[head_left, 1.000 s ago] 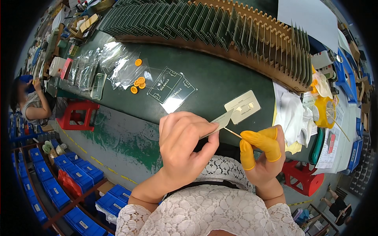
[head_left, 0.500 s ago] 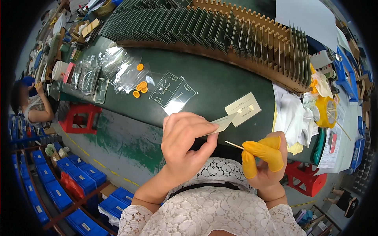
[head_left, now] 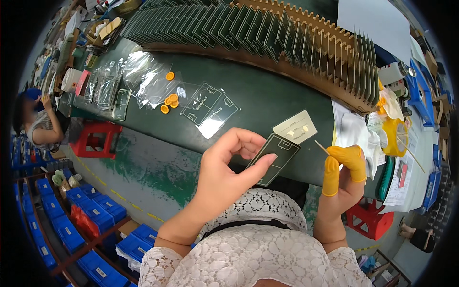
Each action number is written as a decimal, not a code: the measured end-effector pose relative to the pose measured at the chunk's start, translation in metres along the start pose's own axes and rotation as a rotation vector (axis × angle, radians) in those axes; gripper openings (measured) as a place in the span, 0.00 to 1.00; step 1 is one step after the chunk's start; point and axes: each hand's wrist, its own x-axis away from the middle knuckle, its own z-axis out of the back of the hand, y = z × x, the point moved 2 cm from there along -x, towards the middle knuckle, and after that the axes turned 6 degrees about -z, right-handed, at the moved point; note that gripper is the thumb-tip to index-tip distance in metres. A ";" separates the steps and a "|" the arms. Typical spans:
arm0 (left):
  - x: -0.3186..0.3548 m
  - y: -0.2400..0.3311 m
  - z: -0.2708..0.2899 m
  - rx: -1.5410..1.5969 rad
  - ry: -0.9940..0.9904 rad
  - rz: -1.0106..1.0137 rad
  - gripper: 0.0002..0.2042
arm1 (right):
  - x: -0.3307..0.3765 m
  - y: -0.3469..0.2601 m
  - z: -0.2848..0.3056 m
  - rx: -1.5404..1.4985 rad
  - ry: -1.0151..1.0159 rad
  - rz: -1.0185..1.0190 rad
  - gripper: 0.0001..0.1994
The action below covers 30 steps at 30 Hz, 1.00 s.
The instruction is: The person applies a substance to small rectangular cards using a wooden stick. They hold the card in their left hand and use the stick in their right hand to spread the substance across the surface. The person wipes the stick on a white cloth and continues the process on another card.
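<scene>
My left hand (head_left: 234, 162) pinches a dark green card (head_left: 278, 154) with white pitch lines, its patterned face turned up. Just beyond it a cream card (head_left: 297, 126) lies on the table, partly overlapped in view by the held one. In my right hand (head_left: 342, 179), which wears yellow finger cots, a thin wooden stick (head_left: 321, 147) is gripped between thumb and fingers, pointing up and left. Two overlapping green cards (head_left: 210, 107) rest farther left on the table, one partly over a clear bag. Orange discs (head_left: 172, 100) sit beside them.
A long brown slotted rack (head_left: 306, 71) full of upright green cards spans the table's back. Clear plastic bags (head_left: 148, 76) lie at left. To the right are a white cloth (head_left: 356, 134) and a yellow tape roll (head_left: 396, 136). Red stools (head_left: 95, 138) stand near the table; a person (head_left: 43, 119) sits far left.
The card in my left hand has turned from its pale side to its green patterned side. My right hand, with the stick, has moved right and slightly up.
</scene>
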 end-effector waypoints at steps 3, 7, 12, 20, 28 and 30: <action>-0.003 0.004 0.003 0.331 -0.047 0.254 0.09 | -0.001 0.003 0.003 -0.048 0.015 -0.066 0.08; -0.008 0.003 0.006 0.584 -0.057 0.503 0.07 | -0.002 0.006 0.004 -0.060 0.059 -0.085 0.07; -0.010 0.005 0.007 0.664 -0.049 0.527 0.10 | -0.002 0.010 0.005 -0.082 0.108 -0.109 0.07; -0.002 -0.002 0.007 0.331 -0.001 0.238 0.16 | 0.002 0.015 0.010 -0.083 0.152 -0.144 0.08; 0.006 0.009 0.003 -0.231 0.130 -0.116 0.24 | 0.004 0.018 0.009 -0.074 0.154 -0.157 0.07; 0.006 0.010 0.003 -0.284 0.143 -0.163 0.24 | 0.006 0.020 0.009 -0.084 0.155 -0.179 0.07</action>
